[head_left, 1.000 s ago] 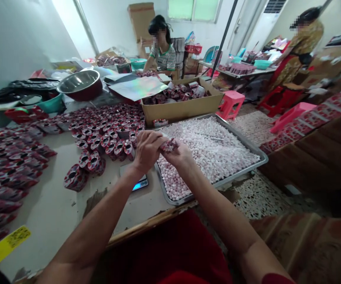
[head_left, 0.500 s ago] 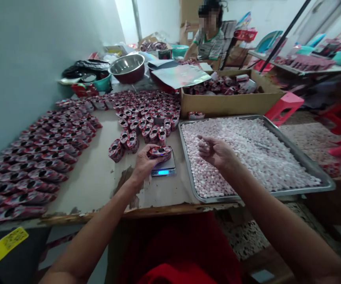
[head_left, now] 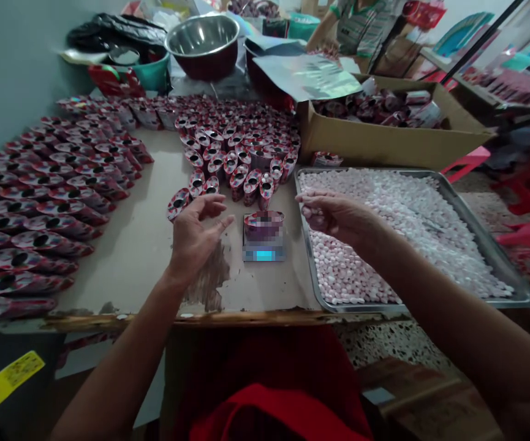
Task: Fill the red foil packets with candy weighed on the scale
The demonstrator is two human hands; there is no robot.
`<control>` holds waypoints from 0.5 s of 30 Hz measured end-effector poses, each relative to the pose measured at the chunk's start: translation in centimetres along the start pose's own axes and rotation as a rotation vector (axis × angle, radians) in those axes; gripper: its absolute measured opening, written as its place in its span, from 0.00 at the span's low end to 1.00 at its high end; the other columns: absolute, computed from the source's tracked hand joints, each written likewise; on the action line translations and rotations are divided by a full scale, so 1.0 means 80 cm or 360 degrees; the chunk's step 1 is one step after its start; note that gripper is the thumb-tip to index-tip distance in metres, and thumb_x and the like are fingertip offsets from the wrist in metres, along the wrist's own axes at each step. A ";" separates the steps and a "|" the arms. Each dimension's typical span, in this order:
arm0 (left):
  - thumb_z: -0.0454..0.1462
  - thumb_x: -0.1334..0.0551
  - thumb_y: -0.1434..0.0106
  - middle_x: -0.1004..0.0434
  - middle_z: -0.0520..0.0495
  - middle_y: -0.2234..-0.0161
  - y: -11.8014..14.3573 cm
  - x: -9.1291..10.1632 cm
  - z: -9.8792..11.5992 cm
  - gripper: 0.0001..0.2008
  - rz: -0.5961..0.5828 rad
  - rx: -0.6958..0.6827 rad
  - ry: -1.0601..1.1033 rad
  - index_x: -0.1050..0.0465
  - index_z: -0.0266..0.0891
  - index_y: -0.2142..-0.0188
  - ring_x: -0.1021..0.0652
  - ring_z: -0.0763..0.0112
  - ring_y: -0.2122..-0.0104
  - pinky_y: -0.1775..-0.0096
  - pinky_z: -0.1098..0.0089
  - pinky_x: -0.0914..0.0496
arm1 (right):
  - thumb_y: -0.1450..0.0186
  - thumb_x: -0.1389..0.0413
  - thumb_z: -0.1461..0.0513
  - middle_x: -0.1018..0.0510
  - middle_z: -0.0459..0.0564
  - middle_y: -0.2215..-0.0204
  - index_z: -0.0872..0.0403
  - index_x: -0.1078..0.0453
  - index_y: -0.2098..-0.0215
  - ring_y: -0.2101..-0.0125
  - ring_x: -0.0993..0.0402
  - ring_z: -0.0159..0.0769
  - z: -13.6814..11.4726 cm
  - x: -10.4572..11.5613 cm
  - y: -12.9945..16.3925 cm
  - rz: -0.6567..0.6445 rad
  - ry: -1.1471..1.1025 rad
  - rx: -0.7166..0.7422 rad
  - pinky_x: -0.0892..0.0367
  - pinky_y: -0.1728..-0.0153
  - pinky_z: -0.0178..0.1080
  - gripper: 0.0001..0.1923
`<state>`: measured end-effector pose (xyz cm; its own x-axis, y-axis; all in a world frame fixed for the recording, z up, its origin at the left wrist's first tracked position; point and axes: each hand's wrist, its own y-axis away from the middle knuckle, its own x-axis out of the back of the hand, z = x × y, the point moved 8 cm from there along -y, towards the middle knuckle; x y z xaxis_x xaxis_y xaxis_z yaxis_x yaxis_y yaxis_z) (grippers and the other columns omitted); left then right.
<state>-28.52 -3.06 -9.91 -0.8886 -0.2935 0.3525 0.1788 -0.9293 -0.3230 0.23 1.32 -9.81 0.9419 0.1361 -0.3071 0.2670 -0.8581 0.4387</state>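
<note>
A small red pouch [head_left: 263,224] is seen standing on a scale [head_left: 264,251] near the front edge of the desk [head_left: 140,257]; the scale's face is blurred and cannot be read. The left hand [head_left: 194,236] is held just left of the scale, above the desk, with fingers spread and slightly curled; nothing is gripped, and the pouch is not touched. The right hand [head_left: 336,214] is held just right of the scale, over the near left corner of a metal tray [head_left: 489,245], with its fingers loosely curled; whether any candy is held inside it cannot be told. The tray is filled with small pink and white candies [head_left: 384,214]. Behind the scale, a cluster of open pouches [head_left: 241,153] is set upright, and far left of the scale, rows of flat pouches [head_left: 39,196] are laid out. Behind the tray, a cardboard box [head_left: 384,138] with more pouches is placed. Further back from the scale, a steel bowl [head_left: 203,37] is set, and another person in a striped shirt [head_left: 361,15] is partly seen.
</note>
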 end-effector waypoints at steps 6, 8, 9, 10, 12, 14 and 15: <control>0.35 0.25 0.39 0.15 0.50 0.56 -0.014 0.007 0.021 0.23 0.0072 -0.0117 -0.0155 0.21 0.46 0.45 0.18 0.65 0.58 0.47 0.61 0.24 | 0.41 0.36 0.73 0.25 0.44 0.76 0.57 0.23 0.62 0.79 0.36 0.24 -0.003 -0.036 -0.017 -0.0147 -0.0028 -0.0073 0.39 0.80 0.26 0.10; 0.35 0.24 0.39 0.16 0.50 0.55 -0.016 0.006 0.024 0.24 0.0048 -0.0104 -0.0137 0.22 0.46 0.44 0.18 0.65 0.57 0.46 0.61 0.24 | 0.36 0.37 0.71 0.26 0.44 0.76 0.56 0.23 0.61 0.79 0.37 0.25 -0.005 -0.039 -0.021 -0.0159 0.0064 -0.0067 0.40 0.80 0.27 0.06; 0.36 0.24 0.39 0.16 0.50 0.55 -0.015 0.006 0.026 0.24 0.0034 -0.0096 -0.0130 0.22 0.46 0.44 0.18 0.64 0.57 0.45 0.61 0.24 | 0.34 0.38 0.70 0.26 0.45 0.76 0.56 0.23 0.61 0.79 0.37 0.25 -0.006 -0.040 -0.022 -0.0156 0.0117 -0.0042 0.41 0.80 0.27 0.05; 0.36 0.24 0.39 0.16 0.50 0.54 -0.014 0.005 0.026 0.24 0.0019 -0.0087 -0.0127 0.23 0.46 0.44 0.18 0.64 0.56 0.44 0.60 0.24 | 0.32 0.38 0.69 0.26 0.46 0.76 0.56 0.23 0.61 0.79 0.37 0.26 -0.008 -0.040 -0.022 -0.0152 0.0164 -0.0010 0.42 0.81 0.27 0.04; 0.36 0.25 0.39 0.17 0.50 0.53 -0.011 0.003 0.028 0.24 0.0000 -0.0080 -0.0129 0.23 0.47 0.43 0.18 0.63 0.53 0.41 0.59 0.25 | 0.30 0.37 0.68 0.27 0.46 0.76 0.55 0.23 0.62 0.78 0.38 0.26 -0.009 -0.041 -0.020 -0.0151 0.0232 0.0055 0.43 0.81 0.27 0.03; 0.35 0.25 0.38 0.18 0.50 0.52 -0.008 0.001 0.030 0.24 0.0002 -0.0083 -0.0129 0.23 0.47 0.44 0.18 0.62 0.51 0.39 0.57 0.26 | 0.31 0.36 0.68 0.28 0.45 0.76 0.55 0.23 0.63 0.79 0.39 0.26 -0.010 -0.043 -0.017 -0.0153 0.0276 0.0097 0.43 0.81 0.27 0.04; 0.35 0.25 0.38 0.18 0.49 0.52 -0.007 -0.001 0.030 0.24 0.0004 -0.0083 -0.0130 0.23 0.47 0.44 0.18 0.61 0.51 0.39 0.57 0.26 | 0.32 0.35 0.69 0.28 0.45 0.76 0.55 0.23 0.64 0.79 0.39 0.26 -0.010 -0.044 -0.016 -0.0156 0.0295 0.0112 0.43 0.81 0.27 0.04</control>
<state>-27.54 -3.07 -7.60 -0.8505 -0.3149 0.4213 0.1568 -0.9164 -0.3683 -3.23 2.29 -8.63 0.9353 0.3035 -0.1820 0.3502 -0.8679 0.3524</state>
